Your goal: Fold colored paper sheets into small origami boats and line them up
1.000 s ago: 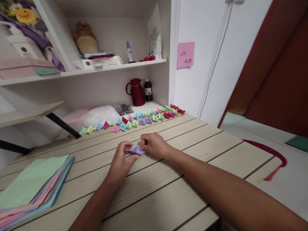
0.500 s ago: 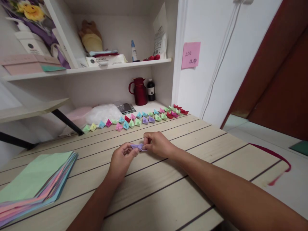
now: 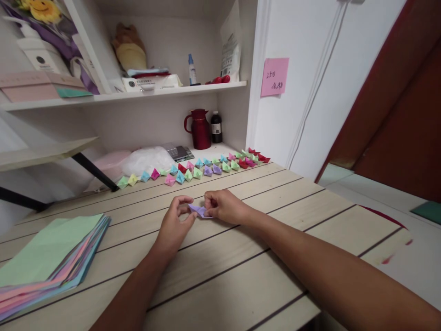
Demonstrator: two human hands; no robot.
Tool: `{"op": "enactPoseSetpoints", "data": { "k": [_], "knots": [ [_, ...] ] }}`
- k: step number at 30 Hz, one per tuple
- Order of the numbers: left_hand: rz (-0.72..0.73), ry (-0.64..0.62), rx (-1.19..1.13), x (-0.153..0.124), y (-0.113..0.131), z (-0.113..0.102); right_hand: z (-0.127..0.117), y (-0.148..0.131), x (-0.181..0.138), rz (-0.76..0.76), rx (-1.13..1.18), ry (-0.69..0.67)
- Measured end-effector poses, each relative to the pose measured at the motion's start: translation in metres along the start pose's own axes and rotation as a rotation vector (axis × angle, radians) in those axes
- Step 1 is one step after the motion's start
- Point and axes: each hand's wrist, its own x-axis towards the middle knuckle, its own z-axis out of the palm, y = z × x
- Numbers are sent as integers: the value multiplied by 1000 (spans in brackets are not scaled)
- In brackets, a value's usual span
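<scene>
A small purple folded paper boat (image 3: 198, 210) is just above the wooden table, between my two hands. My right hand (image 3: 222, 206) pinches its right end between thumb and curled fingers, which hide that end. At its left end, my left hand (image 3: 177, 216) has its fingers curved and apart from the thumb. The left thumb tip lies close against the paper; whether it touches cannot be made out. Beyond my hands, finished paper boats in several colours stand in rows, among them a purple boat (image 3: 217, 169) and a pink boat (image 3: 170, 179).
A stack of coloured paper sheets (image 3: 51, 248) lies at the left on the slatted table (image 3: 213, 285). Behind the boats are a plastic bag (image 3: 148, 160), a red jug (image 3: 200, 131) and a dark bottle (image 3: 216, 127). A black shelf leg (image 3: 94, 171) stands at the left.
My left fingers have loosened and lifted off the purple boat, opening a gap to the thumb. My right hand keeps its pinch in nearly the same place.
</scene>
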Motion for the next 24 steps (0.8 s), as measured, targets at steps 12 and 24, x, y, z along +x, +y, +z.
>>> {"op": "enactPoseSetpoints", "data": {
  "k": [12, 24],
  "knots": [
    [315, -117, 327, -4, 6, 6, -3, 2, -1, -51, -27, -41],
    [193, -62, 306, -5, 11, 7, -5, -3, -3, -75, -78, -45]
  ]
}}
